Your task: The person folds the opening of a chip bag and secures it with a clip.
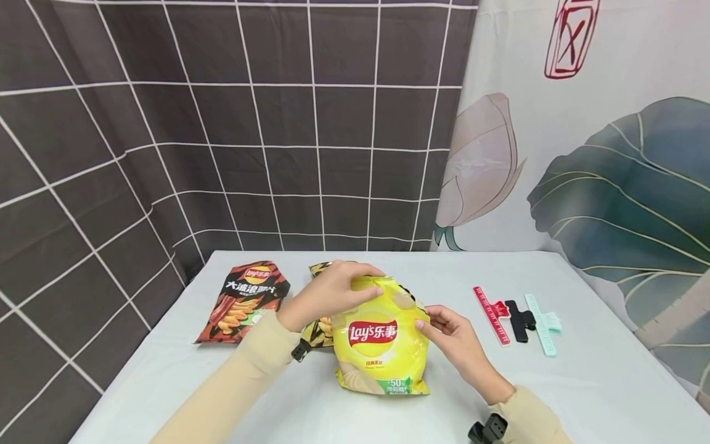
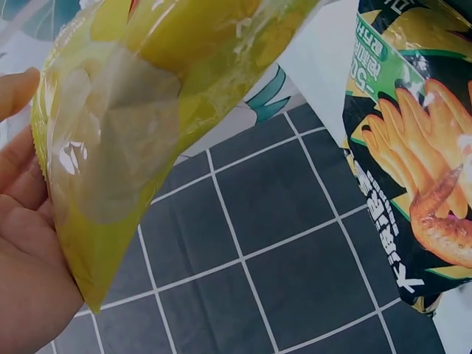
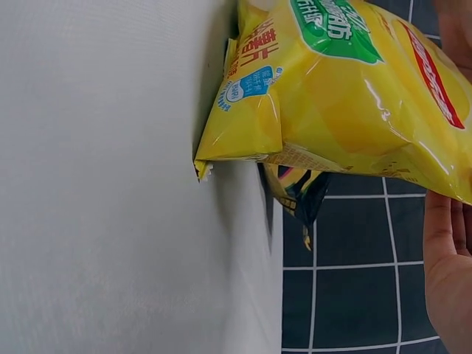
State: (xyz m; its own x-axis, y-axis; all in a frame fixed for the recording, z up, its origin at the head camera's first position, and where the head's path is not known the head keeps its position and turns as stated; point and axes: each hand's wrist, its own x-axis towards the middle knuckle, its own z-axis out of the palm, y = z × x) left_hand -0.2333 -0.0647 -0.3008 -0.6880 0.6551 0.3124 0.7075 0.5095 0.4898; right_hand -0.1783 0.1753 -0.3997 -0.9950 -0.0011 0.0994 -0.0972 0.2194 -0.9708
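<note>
A yellow Lay's potato chip bag point(image 1: 383, 364) stands upright on the white table in the head view. My left hand point(image 1: 327, 293) grips its upper left corner, with the thumb across the front. At the right edge, my right hand point(image 1: 457, 339) holds the bag, thumb in front and fingers partly hidden behind. In the left wrist view, a corner of the yellow bag point(image 2: 118, 140) lies against the palm of the left hand point(image 2: 29, 251). From the right wrist, the bag point(image 3: 332, 110) shows its lower end near the table, with the right hand point(image 3: 450, 273) beside it.
Behind the yellow bag is a black-and-gold chip bag point(image 1: 317, 333), mostly covered. A red-and-black chip bag point(image 1: 244, 302) lies at the left. To the right lie a red clip point(image 1: 490, 316), a black clip point(image 1: 519, 320) and a mint clip point(image 1: 540, 325).
</note>
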